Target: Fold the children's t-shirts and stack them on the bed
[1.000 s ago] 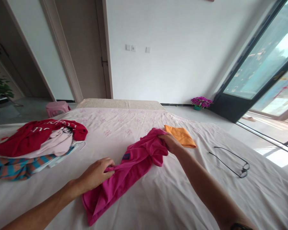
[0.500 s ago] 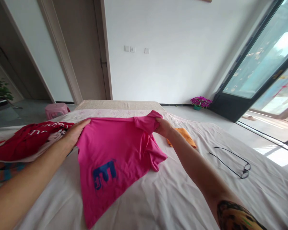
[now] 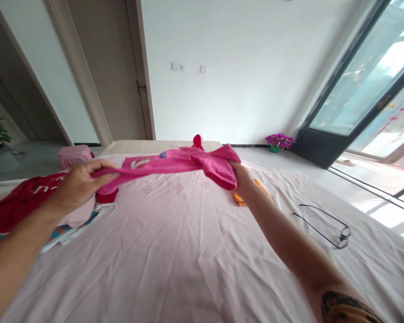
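A pink T-shirt is stretched sideways in the air above the bed, seen almost edge-on, its body swung away toward the far side. My left hand pinches one end of it between thumb and fingers. At the other end, my right hand grips the cloth near a sleeve that droops beside the fingers. Part of a print shows on the shirt's far side. An orange folded cloth lies on the bed, partly behind my right forearm.
Red clothing and other garments are heaped at the left of the bed sheet. Black-framed glasses rest on the right. Beyond the bed are a pink stool and purple flowers in a green pot.
The shirt, which hung down toward me, has swung up and away, uncovering the sheet in front. Both hands keep their grip; my left hand has moved left and my right slightly right.
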`<control>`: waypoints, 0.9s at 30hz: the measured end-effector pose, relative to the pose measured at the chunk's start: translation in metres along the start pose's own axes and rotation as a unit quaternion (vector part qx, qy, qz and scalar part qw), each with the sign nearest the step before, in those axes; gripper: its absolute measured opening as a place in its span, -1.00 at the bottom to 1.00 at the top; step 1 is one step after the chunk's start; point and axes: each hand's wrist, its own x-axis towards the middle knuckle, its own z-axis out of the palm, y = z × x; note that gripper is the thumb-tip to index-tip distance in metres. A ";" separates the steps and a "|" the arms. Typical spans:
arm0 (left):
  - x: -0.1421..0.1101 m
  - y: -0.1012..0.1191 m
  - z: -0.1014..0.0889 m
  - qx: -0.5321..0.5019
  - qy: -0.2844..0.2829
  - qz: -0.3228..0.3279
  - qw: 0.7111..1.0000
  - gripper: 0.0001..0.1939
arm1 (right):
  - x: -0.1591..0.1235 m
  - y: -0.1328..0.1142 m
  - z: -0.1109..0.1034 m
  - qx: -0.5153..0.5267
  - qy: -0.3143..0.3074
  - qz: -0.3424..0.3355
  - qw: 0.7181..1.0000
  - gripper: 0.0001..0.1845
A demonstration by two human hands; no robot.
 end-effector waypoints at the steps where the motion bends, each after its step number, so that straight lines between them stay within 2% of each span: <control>1: -0.017 -0.015 0.014 0.022 -0.050 -0.002 0.998 -0.64 | -0.007 0.019 -0.014 -0.024 0.052 0.058 0.997 -0.95; 2: -0.033 -0.029 0.028 0.047 -0.109 -0.012 0.993 -0.65 | -0.015 0.036 -0.028 -0.054 0.093 0.097 0.989 -0.93; 4: -0.063 -0.056 0.054 0.072 -0.174 -0.011 0.982 -0.72 | -0.029 0.065 -0.050 -0.101 0.123 0.137 0.978 -0.88; 6: -0.086 -0.076 0.073 0.100 -0.216 0.001 0.971 -0.79 | -0.042 0.084 -0.065 -0.126 0.122 0.162 0.971 -0.88; 8: -0.100 -0.088 0.082 0.120 -0.233 0.017 0.965 -0.80 | -0.053 0.092 -0.072 -0.141 0.105 0.166 0.970 -0.89; 11: -0.105 -0.093 0.078 0.143 -0.230 0.038 0.962 -0.78 | -0.061 0.092 -0.073 -0.176 0.067 0.114 0.976 -0.80; 14: -0.099 -0.088 0.064 0.163 -0.240 0.056 0.955 -0.80 | -0.067 0.085 -0.073 -0.185 0.072 0.071 0.977 -0.65; 17: -0.099 -0.075 0.050 0.179 -0.273 0.072 0.943 -0.80 | -0.078 0.077 -0.079 -0.183 0.073 0.079 0.977 -0.55; 20: -0.112 -0.063 0.045 0.191 -0.312 0.063 0.928 -0.73 | -0.096 0.070 -0.094 -0.248 0.025 0.105 0.963 -0.51; 22: -0.123 -0.059 0.045 0.187 -0.353 0.040 0.916 -0.72 | -0.106 0.066 -0.107 -0.326 -0.018 0.149 0.934 -0.45; 24: -0.131 -0.060 0.044 0.169 -0.409 -0.012 0.897 -0.76 | -0.110 0.062 -0.120 -0.428 -0.048 0.187 0.883 -0.41; 25: -0.132 -0.062 0.044 0.156 -0.434 -0.044 0.886 -0.81 | -0.109 0.059 -0.125 -0.487 -0.048 0.184 0.852 -0.41; 27: -0.127 -0.066 0.045 0.129 -0.452 -0.095 0.877 -0.87 | -0.104 0.052 -0.129 -0.603 -0.029 0.121 0.788 -0.47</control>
